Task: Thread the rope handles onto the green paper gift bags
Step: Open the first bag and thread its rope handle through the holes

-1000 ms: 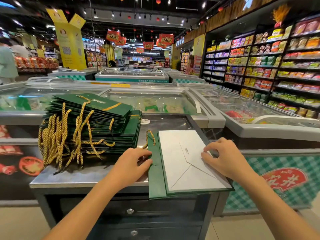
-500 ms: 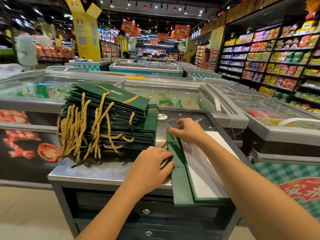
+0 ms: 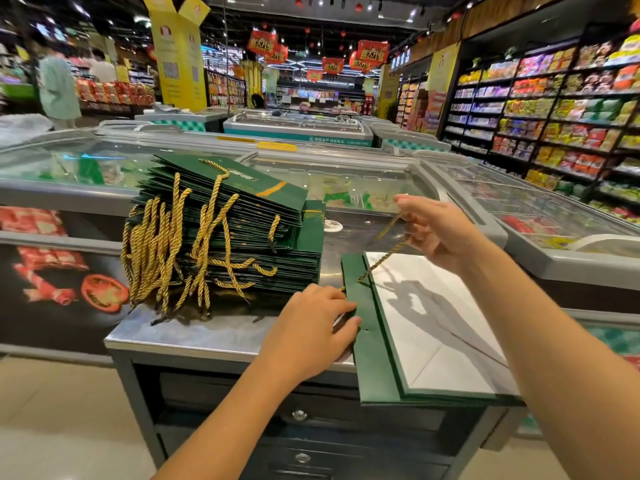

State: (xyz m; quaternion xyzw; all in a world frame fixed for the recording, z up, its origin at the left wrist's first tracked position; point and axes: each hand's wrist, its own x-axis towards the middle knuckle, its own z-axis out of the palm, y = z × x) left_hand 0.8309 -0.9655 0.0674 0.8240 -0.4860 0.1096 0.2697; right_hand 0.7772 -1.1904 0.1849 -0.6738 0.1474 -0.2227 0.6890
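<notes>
A flat green paper gift bag [image 3: 375,368] with its white inner side [image 3: 436,327] up lies on the right of a steel counter [image 3: 221,336]. My left hand [image 3: 311,327] presses down on the bag's green top fold, next to a small punched hole. Above the bag, my right hand [image 3: 433,230] is raised and pinches a gold rope handle [image 3: 381,259], which runs taut down to the fold's far end. To the left stands a stack of green bags [image 3: 239,233] with gold rope handles hanging over its side.
The counter has drawers below and stands against glass-topped chest freezers [image 3: 346,181]. Shelves of packaged goods [image 3: 554,109] line the right aisle. A person [image 3: 57,88] stands far left in the background.
My right hand left the bag's far end and rose up and to the right, pulling the gold rope taut. My left hand stayed on the green fold.
</notes>
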